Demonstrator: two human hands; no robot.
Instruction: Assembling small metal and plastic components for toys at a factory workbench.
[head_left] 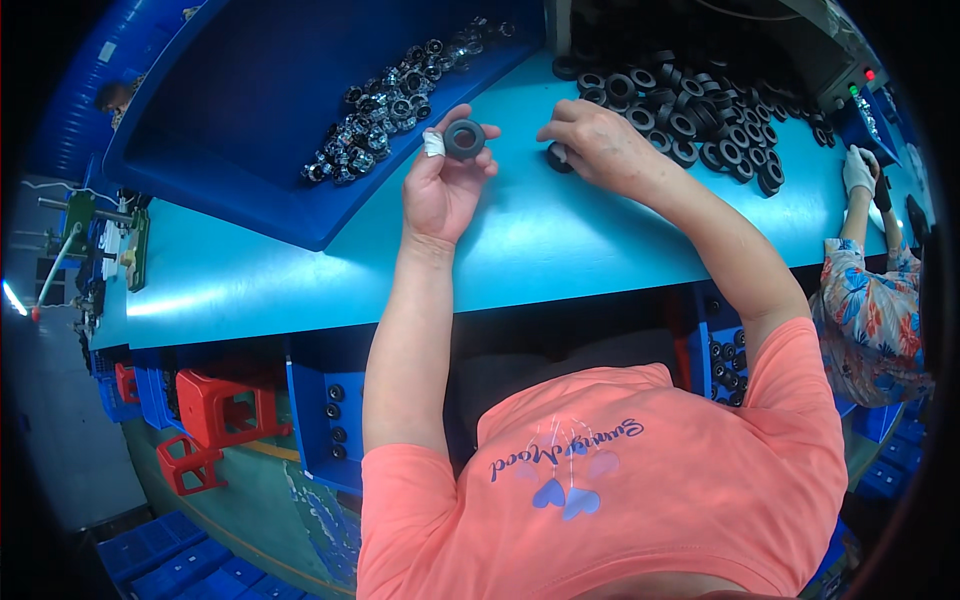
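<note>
My left hand point(446, 188) is raised over the blue-green tabletop, palm up, with a black ring point(463, 139) held between thumb and fingers. White tape wraps one of its fingers. To the right, my right hand point(610, 150) is closed, its fingers curled down over a second black ring point(560, 158) at the table surface. That ring is partly covered by the hand, so the exact grip is hard to see. Beyond this hand spreads a heap of similar black rings point(730, 155).
A big blue bin point(235, 150) at the left holds shiny clear-and-black round parts point(385, 110). A green clamp-like device point(140, 250) stands at the table's left end. Red stools point(225, 410) are on the floor. At the far right another person's gloved hand point(858, 170) is at work.
</note>
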